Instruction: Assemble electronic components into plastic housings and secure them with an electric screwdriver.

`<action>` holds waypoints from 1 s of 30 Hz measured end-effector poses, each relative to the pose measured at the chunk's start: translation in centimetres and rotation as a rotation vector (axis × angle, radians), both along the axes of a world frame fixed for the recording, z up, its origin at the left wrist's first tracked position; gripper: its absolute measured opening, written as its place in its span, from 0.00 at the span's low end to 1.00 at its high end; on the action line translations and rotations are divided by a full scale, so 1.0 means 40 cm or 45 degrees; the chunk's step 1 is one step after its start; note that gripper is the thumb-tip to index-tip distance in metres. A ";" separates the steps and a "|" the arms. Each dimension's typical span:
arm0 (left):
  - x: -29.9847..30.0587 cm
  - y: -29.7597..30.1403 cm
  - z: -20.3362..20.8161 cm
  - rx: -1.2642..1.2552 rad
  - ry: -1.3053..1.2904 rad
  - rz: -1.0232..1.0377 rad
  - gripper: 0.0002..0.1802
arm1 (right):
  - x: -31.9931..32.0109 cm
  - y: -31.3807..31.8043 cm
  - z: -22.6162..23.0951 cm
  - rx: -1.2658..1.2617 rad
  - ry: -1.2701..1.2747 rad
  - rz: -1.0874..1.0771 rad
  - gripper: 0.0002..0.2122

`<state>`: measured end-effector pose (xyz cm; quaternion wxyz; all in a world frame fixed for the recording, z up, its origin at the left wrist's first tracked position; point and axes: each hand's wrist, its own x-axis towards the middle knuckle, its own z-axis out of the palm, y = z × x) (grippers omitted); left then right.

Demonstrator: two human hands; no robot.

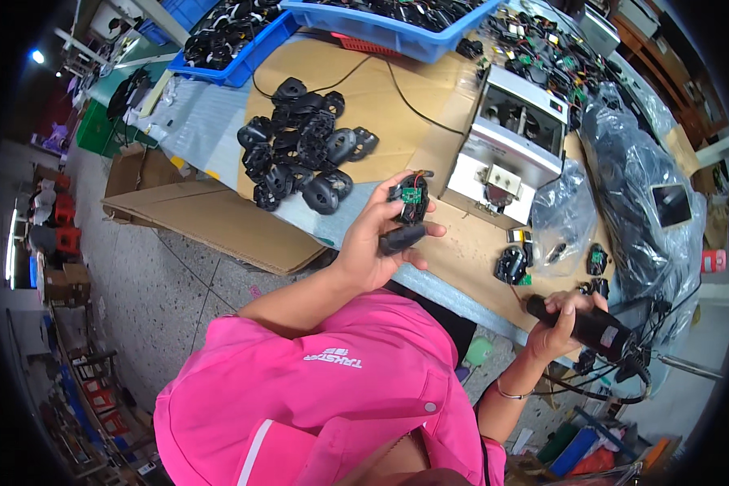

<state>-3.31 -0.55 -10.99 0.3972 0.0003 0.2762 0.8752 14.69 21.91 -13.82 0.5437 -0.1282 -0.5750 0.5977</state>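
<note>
My left hand is closed around a black plastic housing with a small green circuit board and thin wires inside. A smooth dark curved piece lies against the same fingers; whether it is joined to the housing I cannot tell. At the right, my right hand grips a black electric screwdriver, its thin tip pointing left and its cable leaving the rear end. Just beyond that tip lie a black housing and, farther right, another part with a green board.
Black plastic shells are heaped on the cardboard-covered table. A metal machine stands at the back centre-right. Blue bins of black parts line the far edge. Plastic bags lie on the right; a cardboard flap juts out at the left.
</note>
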 end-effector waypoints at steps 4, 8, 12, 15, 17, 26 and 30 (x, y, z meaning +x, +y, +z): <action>-0.014 -0.016 0.004 -0.262 0.088 0.097 0.29 | -0.005 -0.001 0.005 0.019 0.007 0.005 0.23; -0.043 -0.034 0.014 -0.479 0.431 0.142 0.29 | -0.009 0.003 0.000 0.060 -0.009 0.015 0.22; -0.086 -0.063 0.040 -0.530 0.750 0.222 0.28 | -0.003 0.001 0.001 0.059 -0.060 0.019 0.22; -0.105 -0.108 0.070 -0.641 1.058 0.373 0.26 | -0.003 0.004 0.003 0.049 -0.057 0.021 0.22; -0.117 -0.151 0.139 -0.681 0.894 0.445 0.22 | 0.001 0.003 -0.001 0.053 -0.050 -0.050 0.22; -0.411 -0.489 0.194 -1.141 0.992 1.093 0.15 | -0.013 0.008 0.005 0.029 -0.060 -0.039 0.22; -0.578 -0.608 0.057 -1.504 0.950 1.011 0.15 | -0.012 0.009 0.004 0.069 -0.075 -0.051 0.23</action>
